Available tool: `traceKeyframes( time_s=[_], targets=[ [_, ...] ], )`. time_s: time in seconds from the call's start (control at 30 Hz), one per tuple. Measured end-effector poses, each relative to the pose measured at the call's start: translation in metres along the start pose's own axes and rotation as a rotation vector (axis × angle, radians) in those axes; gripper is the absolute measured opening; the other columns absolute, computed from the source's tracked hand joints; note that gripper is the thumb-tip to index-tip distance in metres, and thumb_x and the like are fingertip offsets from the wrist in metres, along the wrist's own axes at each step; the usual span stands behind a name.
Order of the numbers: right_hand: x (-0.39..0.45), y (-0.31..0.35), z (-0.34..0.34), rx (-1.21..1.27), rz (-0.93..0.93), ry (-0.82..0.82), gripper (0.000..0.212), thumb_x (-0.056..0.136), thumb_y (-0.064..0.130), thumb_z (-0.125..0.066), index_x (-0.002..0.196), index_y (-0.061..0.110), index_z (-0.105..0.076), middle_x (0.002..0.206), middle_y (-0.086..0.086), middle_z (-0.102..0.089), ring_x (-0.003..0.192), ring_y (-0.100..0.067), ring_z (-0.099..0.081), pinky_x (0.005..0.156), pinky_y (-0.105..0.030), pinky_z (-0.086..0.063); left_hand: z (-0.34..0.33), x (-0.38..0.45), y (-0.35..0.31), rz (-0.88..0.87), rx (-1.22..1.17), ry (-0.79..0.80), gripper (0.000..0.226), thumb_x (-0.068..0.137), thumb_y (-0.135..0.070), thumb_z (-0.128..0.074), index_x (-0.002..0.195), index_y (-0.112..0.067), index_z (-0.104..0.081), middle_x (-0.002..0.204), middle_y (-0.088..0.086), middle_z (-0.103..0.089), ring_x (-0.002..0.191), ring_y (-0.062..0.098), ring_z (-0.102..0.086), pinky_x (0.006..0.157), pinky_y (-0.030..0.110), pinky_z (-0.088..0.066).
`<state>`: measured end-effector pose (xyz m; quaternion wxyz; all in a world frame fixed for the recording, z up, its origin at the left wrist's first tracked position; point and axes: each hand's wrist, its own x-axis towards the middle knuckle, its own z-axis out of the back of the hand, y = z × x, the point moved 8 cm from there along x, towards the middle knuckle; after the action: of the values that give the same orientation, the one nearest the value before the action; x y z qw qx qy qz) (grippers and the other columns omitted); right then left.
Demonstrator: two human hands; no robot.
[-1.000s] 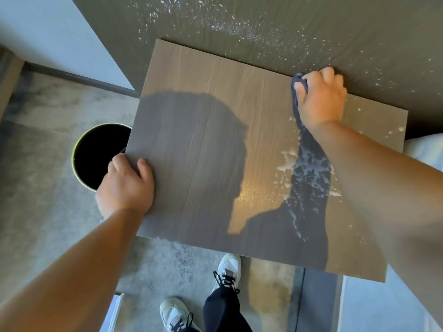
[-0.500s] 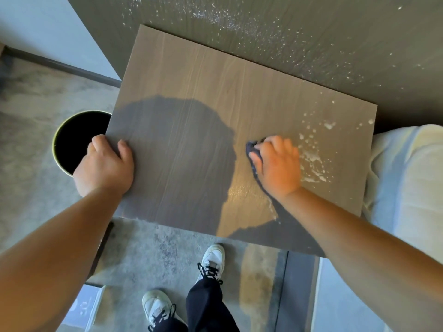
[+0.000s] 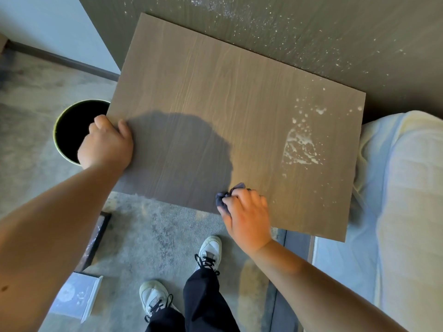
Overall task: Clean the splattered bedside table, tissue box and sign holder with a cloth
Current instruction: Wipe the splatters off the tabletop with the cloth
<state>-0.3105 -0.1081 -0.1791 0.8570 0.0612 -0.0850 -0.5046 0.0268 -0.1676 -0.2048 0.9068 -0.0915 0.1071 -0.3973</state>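
Both hands are on the bedside table (image 3: 215, 97). My left hand (image 3: 106, 142) grips its left edge, thumb on top and fingers curled over the side. My right hand (image 3: 247, 219) sits at the near edge, fingers curled around a bunched dark blue cloth (image 3: 221, 200) that it presses against the wood.

By size, the headboard panel (image 3: 311, 32) behind the table comes first; it is flecked with white spots. The tabletop follows: brown wood grain, with a patch of white splatter (image 3: 299, 147) toward its right side, well apart from the cloth. A white mattress (image 3: 407, 188) lies just beside the table's right edge. A round black waste bin (image 3: 72, 130) stands on the floor at the left, partly under my left hand. A pale flat box (image 3: 76, 295) and a dark framed item (image 3: 96, 238) lie on the carpet near my white sneakers (image 3: 208, 252).
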Motion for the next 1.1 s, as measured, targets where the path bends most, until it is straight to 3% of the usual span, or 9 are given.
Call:
traceKeyframes(
  time_s=[0.1, 0.23, 0.37, 0.53, 0.77, 0.9, 1.1],
  targets=[
    [-0.007, 0.006, 0.004, 0.025, 0.004, 0.037, 0.020, 0.090, 0.037, -0.056, 0.083, 0.020, -0.064, 0.087, 0.000, -0.060, 0.075, -0.026, -0.056, 0.062, -0.040, -0.044, 0.003, -0.014, -0.008, 0.059, -0.037, 0.020, 0.059, 0.095, -0.043, -0.033, 0.133, 0.000, -0.039, 0.138, 0.028, -0.043, 0.121, 0.048, -0.044, 0.097, 0.057, -0.035],
    [-0.021, 0.016, 0.008, 0.177, 0.052, 0.157, 0.023, 0.089, 0.037, -0.057, 0.085, 0.017, -0.067, 0.088, 0.000, -0.062, 0.079, -0.025, -0.058, 0.066, -0.042, -0.049, -0.003, -0.044, -0.034, -0.013, -0.002, 0.085, 0.062, 0.092, -0.038, -0.038, 0.144, -0.005, -0.031, 0.159, 0.020, -0.017, 0.146, 0.038, -0.012, 0.116, 0.056, -0.010],
    [-0.015, -0.008, 0.025, 0.328, 0.018, 0.217, 0.028, 0.089, 0.039, -0.054, 0.093, 0.015, -0.069, 0.092, -0.001, -0.063, 0.086, -0.023, -0.060, 0.074, -0.041, -0.052, -0.021, -0.063, -0.087, -0.184, 0.002, 0.144, 0.064, 0.092, -0.036, -0.040, 0.148, -0.006, -0.029, 0.161, 0.018, -0.015, 0.149, 0.034, -0.005, 0.118, 0.055, -0.002],
    [0.066, -0.109, 0.059, 0.337, -0.217, 0.038, 0.031, 0.093, 0.037, -0.051, 0.098, 0.012, -0.068, 0.094, -0.008, -0.062, 0.090, -0.025, -0.057, 0.080, -0.040, -0.048, -0.038, -0.068, -0.125, -0.166, 0.012, 0.089, 0.066, 0.091, -0.036, -0.038, 0.148, -0.004, -0.031, 0.160, 0.019, -0.020, 0.148, 0.036, -0.008, 0.117, 0.057, -0.003],
    [0.192, -0.236, 0.083, 0.130, -0.415, -0.158, 0.031, 0.097, 0.035, -0.047, 0.105, 0.009, -0.062, 0.111, -0.018, -0.056, 0.103, -0.036, -0.052, 0.085, -0.039, -0.040, -0.041, -0.068, -0.126, -0.164, 0.044, 0.006, 0.068, 0.087, -0.036, -0.039, 0.144, -0.001, -0.036, 0.157, 0.022, -0.026, 0.146, 0.038, -0.014, 0.117, 0.059, -0.008],
    [0.221, -0.259, 0.076, -0.115, -0.427, -0.132, 0.031, 0.096, 0.037, -0.046, 0.114, 0.016, -0.059, 0.120, -0.017, -0.053, 0.107, -0.041, -0.048, 0.085, -0.048, -0.039, -0.039, -0.068, -0.125, -0.161, 0.048, -0.018, 0.067, 0.086, -0.036, -0.040, 0.142, 0.000, -0.038, 0.155, 0.023, -0.028, 0.146, 0.039, -0.016, 0.116, 0.059, -0.009],
    [0.225, -0.264, 0.052, -0.200, -0.389, -0.048, 0.031, 0.098, 0.038, -0.043, 0.116, 0.017, -0.059, 0.120, -0.014, -0.051, 0.106, -0.039, -0.046, 0.086, -0.046, -0.038, -0.040, -0.068, -0.124, -0.166, 0.063, -0.037, 0.067, 0.085, -0.036, -0.041, 0.142, -0.001, -0.036, 0.155, 0.023, -0.028, 0.146, 0.039, -0.016, 0.117, 0.058, -0.010]
  ],
)
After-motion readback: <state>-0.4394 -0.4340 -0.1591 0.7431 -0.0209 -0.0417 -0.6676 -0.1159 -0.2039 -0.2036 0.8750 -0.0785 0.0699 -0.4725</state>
